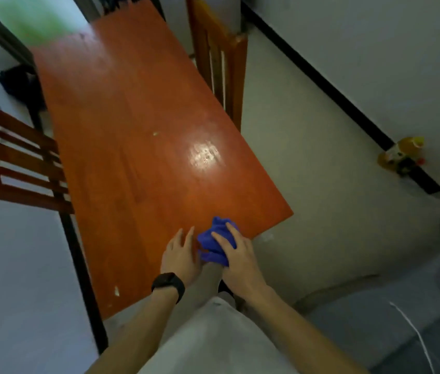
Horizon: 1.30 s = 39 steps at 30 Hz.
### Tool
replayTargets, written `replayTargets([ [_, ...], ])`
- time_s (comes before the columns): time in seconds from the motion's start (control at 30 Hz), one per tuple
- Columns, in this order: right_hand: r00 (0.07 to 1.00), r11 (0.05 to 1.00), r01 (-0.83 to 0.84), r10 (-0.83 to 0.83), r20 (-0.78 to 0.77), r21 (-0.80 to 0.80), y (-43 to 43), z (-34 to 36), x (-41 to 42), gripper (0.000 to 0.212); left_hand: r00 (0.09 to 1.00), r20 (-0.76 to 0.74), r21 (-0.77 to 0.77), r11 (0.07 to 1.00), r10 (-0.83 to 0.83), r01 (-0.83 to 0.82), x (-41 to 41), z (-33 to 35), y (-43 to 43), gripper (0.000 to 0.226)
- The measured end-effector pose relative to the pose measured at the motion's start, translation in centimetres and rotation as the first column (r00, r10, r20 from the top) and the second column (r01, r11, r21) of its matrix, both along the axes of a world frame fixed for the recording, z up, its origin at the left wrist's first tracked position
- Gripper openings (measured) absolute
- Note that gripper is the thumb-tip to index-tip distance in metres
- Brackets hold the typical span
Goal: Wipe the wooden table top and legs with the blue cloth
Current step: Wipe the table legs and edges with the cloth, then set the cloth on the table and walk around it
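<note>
My right hand grips the bunched blue cloth at the near right corner of the wooden tabletop, fingers curled over it. My left hand, with a black wristband, lies flat and empty, fingers spread, just beside the cloth. Wooden chairs flank both long sides.

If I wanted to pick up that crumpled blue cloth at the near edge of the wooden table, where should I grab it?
Probably the bunched far half of the crumpled blue cloth, coming from above. It lies in a raised heap at the orange-brown wooden table's near edge, so its folds give fingers something to pinch. The right hand already covers its near side; the left hand rests flat beside it.
</note>
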State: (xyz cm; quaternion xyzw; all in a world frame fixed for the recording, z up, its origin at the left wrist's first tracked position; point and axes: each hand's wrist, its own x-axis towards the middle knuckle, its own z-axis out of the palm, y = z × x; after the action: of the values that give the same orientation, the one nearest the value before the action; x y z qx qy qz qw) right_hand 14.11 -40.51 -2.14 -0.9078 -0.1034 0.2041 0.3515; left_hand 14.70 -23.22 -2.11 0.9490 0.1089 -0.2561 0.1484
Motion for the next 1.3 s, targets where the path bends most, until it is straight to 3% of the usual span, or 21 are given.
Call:
replayTargets([
  [0.1,0.964,0.957,-0.243,0.257,0.072,-0.158,1.9,-1.5,0.9,0.072,0.986,-0.161,0.079,0.996,-0.038,0.051,-1.3,-1.3,2.2,0.078],
  [0.17,0.886,0.881,-0.387,0.437,0.155,-0.274,1.8,-3.5,1.6,0.069,0.987,-0.154,0.078,0.996,-0.037,0.049,-2.0,-2.2,3.3,0.071],
  [0.23,0.868,0.824,-0.395,0.480,0.129,-0.407,-0.5,-4.3,2.6,0.076,0.989,-0.134,0.085,0.994,-0.054,0.066,-2.1,-2.6,3.8,0.071],
  [0.3,0.952,0.841,-0.174,0.276,0.130,-0.512,-5.0,-4.6,3.8,0.081,0.985,-0.147,0.087,0.991,-0.088,0.101,-2.0,-2.6,3.9,0.072],
  [0.37,0.996,0.763,0.065,-0.013,0.086,-0.643,-9.9,-3.8,4.9,0.074,0.979,-0.169,0.079,0.989,-0.110,0.125,-1.9,-2.4,3.9,0.072],
  [0.47,0.961,0.690,0.141,-0.269,-0.070,-0.710,-14.8,-1.1,6.7,0.053,0.973,-0.202,0.080,0.988,-0.114,0.133,-1.5,-1.7,3.7,0.074],
  [0.53,0.934,0.718,0.165,-0.333,-0.127,-0.676,-15.0,0.3,6.8,0.060,0.966,-0.235,0.079,0.989,-0.105,0.127,-1.4,-1.3,3.8,0.075],
  [0.63,0.961,0.799,0.224,-0.277,-0.011,-0.558,-12.6,1.0,5.1,0.071,0.963,-0.258,0.052,0.994,-0.083,0.100,-1.5,-0.8,3.6,0.079],
  [0.73,0.996,0.889,0.082,-0.056,0.072,-0.450,-8.4,1.3,3.6,0.078,0.960,-0.268,0.049,0.994,-0.080,0.096,-1.2,-0.4,3.5,0.084],
  [0.87,0.984,0.824,-0.180,0.140,-0.114,-0.538,-5.4,0.0,2.2,0.081,0.952,-0.300,0.055,0.995,-0.068,0.088,-0.9,-0.2,3.0,0.085],
  [0.93,0.982,0.786,-0.147,0.041,-0.185,-0.601,-6.1,-0.8,1.9,0.080,0.942,-0.326,0.053,0.993,-0.078,0.101,-0.7,0.0,3.0,0.087],
  [1.0,0.949,0.817,0.065,-0.228,-0.217,-0.573,-6.9,-0.3,2.2,0.071,0.934,-0.345,0.044,0.993,-0.091,0.113,-0.2,0.2,3.3,0.089],
  [1.1,0.849,0.854,0.191,-0.391,-0.355,-0.484,-8.7,1.2,3.0,0.025,0.933,-0.348,0.037,0.993,-0.094,0.113,0.5,0.6,3.6,0.086],
  [1.2,0.828,0.901,0.346,-0.424,-0.367,-0.262,-9.6,2.9,2.9,0.021,0.930,-0.357,0.018,0.995,-0.083,0.096,1.5,1.0,3.8,0.077],
  [1.3,0.800,0.868,0.496,-0.463,-0.381,-0.012,-8.6,4.6,2.1,0.017,0.929,-0.358,-0.067,0.995,-0.092,0.073,2.5,1.9,3.9,0.057],
])
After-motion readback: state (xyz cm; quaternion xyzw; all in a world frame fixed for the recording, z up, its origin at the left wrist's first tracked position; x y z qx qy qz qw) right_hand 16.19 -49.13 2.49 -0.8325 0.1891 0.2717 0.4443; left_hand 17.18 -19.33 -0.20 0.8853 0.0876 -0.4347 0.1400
